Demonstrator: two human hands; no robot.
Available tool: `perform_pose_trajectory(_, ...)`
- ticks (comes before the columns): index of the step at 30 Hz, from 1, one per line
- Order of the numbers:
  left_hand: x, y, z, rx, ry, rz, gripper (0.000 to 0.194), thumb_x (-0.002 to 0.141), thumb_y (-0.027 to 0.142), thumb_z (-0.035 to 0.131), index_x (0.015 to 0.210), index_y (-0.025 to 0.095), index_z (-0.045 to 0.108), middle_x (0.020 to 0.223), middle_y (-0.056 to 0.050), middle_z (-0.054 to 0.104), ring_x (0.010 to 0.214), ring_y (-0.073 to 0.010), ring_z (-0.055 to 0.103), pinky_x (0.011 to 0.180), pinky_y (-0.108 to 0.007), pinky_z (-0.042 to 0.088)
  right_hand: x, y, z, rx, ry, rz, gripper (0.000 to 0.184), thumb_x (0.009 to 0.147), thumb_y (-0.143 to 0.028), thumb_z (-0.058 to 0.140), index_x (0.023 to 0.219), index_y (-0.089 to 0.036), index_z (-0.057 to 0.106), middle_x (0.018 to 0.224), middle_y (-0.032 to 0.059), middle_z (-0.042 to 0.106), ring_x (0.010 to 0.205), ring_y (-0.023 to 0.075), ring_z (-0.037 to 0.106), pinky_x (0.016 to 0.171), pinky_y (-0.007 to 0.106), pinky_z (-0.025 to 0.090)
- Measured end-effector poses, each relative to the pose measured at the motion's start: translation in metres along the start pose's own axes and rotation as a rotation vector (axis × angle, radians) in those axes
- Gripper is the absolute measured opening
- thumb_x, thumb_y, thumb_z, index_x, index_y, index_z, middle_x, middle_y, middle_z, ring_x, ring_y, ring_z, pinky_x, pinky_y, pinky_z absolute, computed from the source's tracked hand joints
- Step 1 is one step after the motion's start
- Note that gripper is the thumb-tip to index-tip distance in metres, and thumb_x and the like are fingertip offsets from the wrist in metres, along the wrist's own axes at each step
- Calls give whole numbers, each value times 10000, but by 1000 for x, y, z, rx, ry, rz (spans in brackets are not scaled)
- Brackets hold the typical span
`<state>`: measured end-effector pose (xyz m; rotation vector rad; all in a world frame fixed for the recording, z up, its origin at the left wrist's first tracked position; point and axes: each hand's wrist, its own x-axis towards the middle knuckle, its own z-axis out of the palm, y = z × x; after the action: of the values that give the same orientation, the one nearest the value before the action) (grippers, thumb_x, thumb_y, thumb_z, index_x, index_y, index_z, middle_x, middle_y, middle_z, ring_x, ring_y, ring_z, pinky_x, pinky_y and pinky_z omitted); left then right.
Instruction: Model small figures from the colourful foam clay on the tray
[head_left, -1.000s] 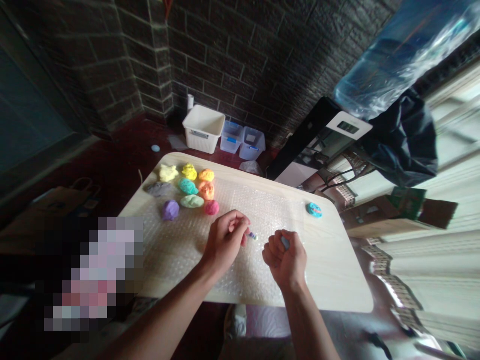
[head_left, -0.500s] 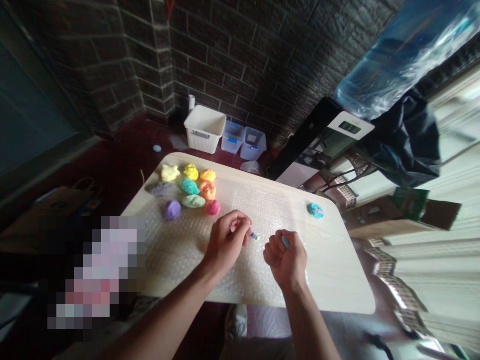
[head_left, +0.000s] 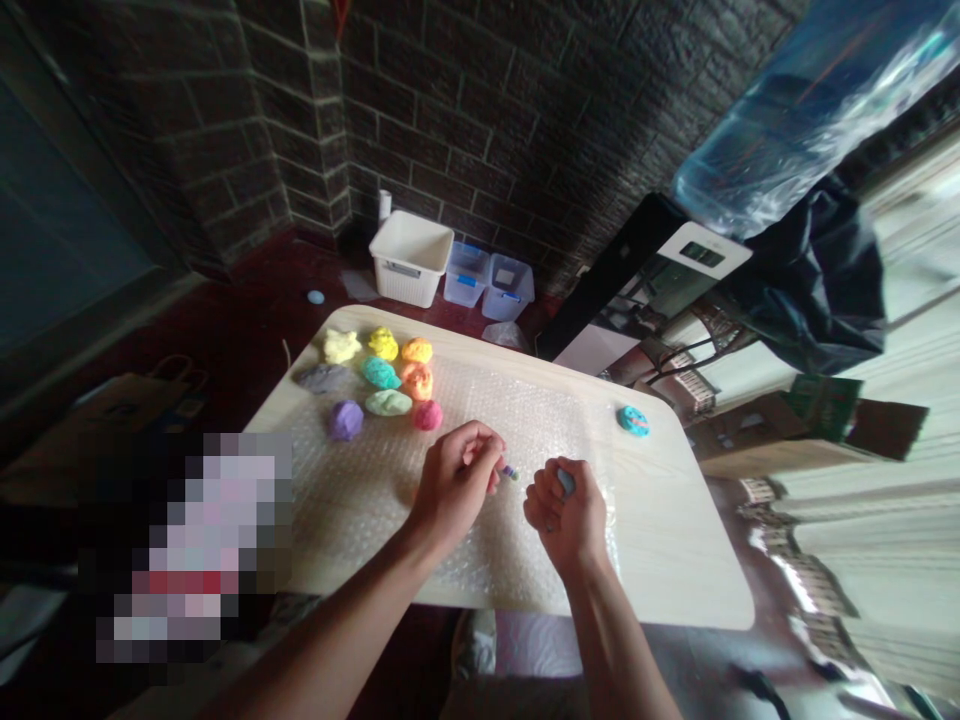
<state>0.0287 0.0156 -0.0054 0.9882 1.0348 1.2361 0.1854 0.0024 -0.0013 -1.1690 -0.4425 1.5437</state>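
My left hand is closed in a pinch over the bubble wrap, and a small striped roll of modelling clay sticks out past its fingertips. To its right, my right hand is curled round a grey-blue lump of clay, partly hidden by the fingers. The two hands are apart. Beyond my left hand lie several clay lumps, among them a pink one, a purple one, a pale green one and a teal one.
Bubble wrap covers much of the wooden table. A round blue clay piece with a pink stripe lies at the right. On the floor behind stand a white basket and clear bins; a cardboard box is at the right.
My right hand has shifted slightly left and turned a little, showing more of the grey-blue lump. My left hand stays almost still with the striped roll.
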Motion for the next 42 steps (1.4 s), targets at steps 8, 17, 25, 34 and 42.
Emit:
perform_pose_trajectory(8, 1, -1, 3, 8, -5, -42, 211, 899, 366, 642, 774, 197, 647, 666, -2, 654, 585, -146, 592, 540, -246, 445, 5, 2, -2, 12, -96, -3, 394, 821, -466, 669, 558, -218, 513, 496, -61, 393, 437, 97, 318, 433, 236, 311)
perform_pose_trajectory(17, 1, -12, 3, 87, -55, -60, 233, 929, 404, 639, 808, 207, 670, 741, -20, 717, 658, -177, 661, 604, -270, 501, 6, 6, -6, -37, -185, -171, 328, 850, -461, 657, 972, -188, 793, 844, 67, 714, 773, 231, 649, 757, 377, 550)
perform_pose_trajectory(25, 2, -15, 2, 101, -18, -8, 143, 892, 358, 682, 881, 222, 725, 828, -46, 776, 770, -225, 734, 664, -302, 551, 3, 7, -4, -99, -147, -239, 222, 807, -368, 899, 934, -226, 784, 891, 12, 743, 763, 164, 653, 700, 302, 519)
perform_pose_trajectory(34, -3, -14, 6, 96, -198, 20, 172, 899, 347, 739, 975, 194, 721, 940, -79, 788, 858, -224, 746, 740, -312, 574, 3, 5, -2, -128, -170, -266, 273, 736, -305, 966, 830, -220, 724, 731, -38, 669, 630, 122, 568, 589, 244, 460)
perform_pose_trajectory(42, -1, -21, 5, 81, -164, 80, 178, 1001, 363, 615, 1034, 214, 708, 969, -77, 771, 880, -224, 731, 780, -320, 570, 3, 3, -5, -94, -183, -271, 146, 828, -339, 839, 898, -226, 778, 894, 23, 751, 768, 180, 644, 665, 292, 519)
